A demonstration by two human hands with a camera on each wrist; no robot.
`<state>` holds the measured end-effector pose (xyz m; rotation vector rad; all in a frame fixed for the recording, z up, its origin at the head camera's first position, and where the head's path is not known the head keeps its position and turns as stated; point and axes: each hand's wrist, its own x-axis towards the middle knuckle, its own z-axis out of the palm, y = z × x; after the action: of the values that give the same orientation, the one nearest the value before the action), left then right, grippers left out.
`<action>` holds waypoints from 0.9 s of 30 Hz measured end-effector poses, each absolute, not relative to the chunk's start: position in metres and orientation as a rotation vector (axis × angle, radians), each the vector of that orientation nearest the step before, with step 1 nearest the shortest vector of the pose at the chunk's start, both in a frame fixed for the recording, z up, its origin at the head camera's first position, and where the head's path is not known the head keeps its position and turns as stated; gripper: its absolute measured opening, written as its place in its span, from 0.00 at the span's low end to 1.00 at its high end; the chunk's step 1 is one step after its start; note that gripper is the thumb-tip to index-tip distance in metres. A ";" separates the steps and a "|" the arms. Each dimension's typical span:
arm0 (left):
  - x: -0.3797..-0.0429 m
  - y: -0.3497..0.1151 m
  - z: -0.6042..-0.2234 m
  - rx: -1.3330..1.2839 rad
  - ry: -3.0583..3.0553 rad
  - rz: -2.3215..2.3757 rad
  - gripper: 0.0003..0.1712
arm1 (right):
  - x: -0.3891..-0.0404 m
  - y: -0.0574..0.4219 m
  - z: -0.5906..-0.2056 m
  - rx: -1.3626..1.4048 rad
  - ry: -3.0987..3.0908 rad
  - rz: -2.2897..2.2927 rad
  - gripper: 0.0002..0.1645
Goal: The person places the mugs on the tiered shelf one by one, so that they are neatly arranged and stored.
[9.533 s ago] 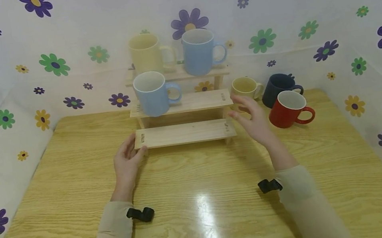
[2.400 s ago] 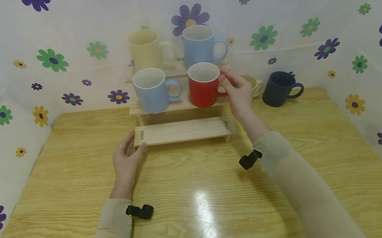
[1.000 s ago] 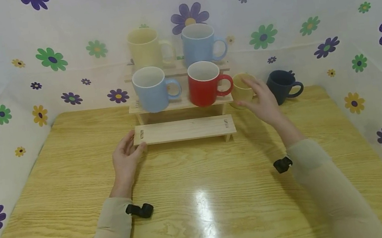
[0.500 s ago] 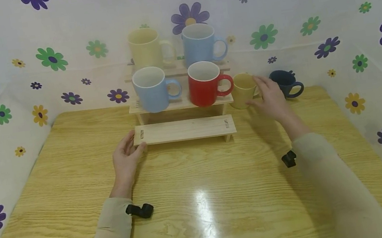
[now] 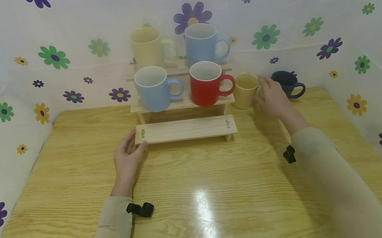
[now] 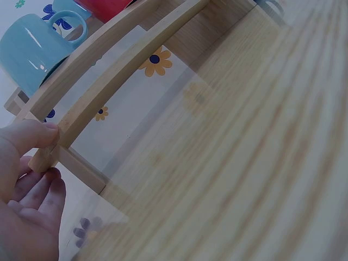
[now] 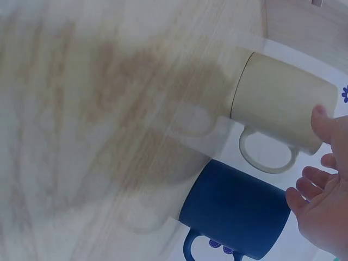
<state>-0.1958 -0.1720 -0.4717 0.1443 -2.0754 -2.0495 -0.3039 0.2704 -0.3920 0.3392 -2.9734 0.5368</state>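
A three-tier wooden rack (image 5: 186,129) stands on the table. My left hand (image 5: 128,158) grips the left end of its lowest board, thumb in front and fingers behind, as the left wrist view shows. My right hand (image 5: 273,98) is at the handle side of a yellow mug (image 5: 243,92) standing upright right of the rack. In the right wrist view the thumb (image 7: 322,122) overlaps this mug near its rim, and the loosely bent fingers lie beside the handle, not round it. A dark blue mug (image 5: 285,82) stands just behind that hand, partly hidden.
On the middle tier are a light blue mug (image 5: 153,89) and a red mug (image 5: 204,85). The top tier holds another yellow mug (image 5: 147,48) and another light blue mug (image 5: 201,45). A flowered cloth (image 5: 98,79) hangs behind the wooden table (image 5: 173,201).
The red mug went from the table to the middle tier, carried by my right hand. That hand then let go and moved right to the yellow mug. My left hand kept its grip.
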 end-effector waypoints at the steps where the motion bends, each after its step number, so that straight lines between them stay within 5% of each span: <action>1: -0.196 -0.172 -0.472 0.139 -2.073 -2.051 0.33 | -0.306 0.271 -0.392 0.336 -2.972 0.535 0.42; 27: -0.197 -0.172 -0.473 0.143 -2.064 -2.057 0.34 | -0.313 0.329 -0.382 0.079 -2.914 0.327 0.43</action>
<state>-0.1973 -0.1719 -0.4734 0.1425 -2.0636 -2.0568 -0.3131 0.3290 -0.3824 0.0793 -2.9140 0.3275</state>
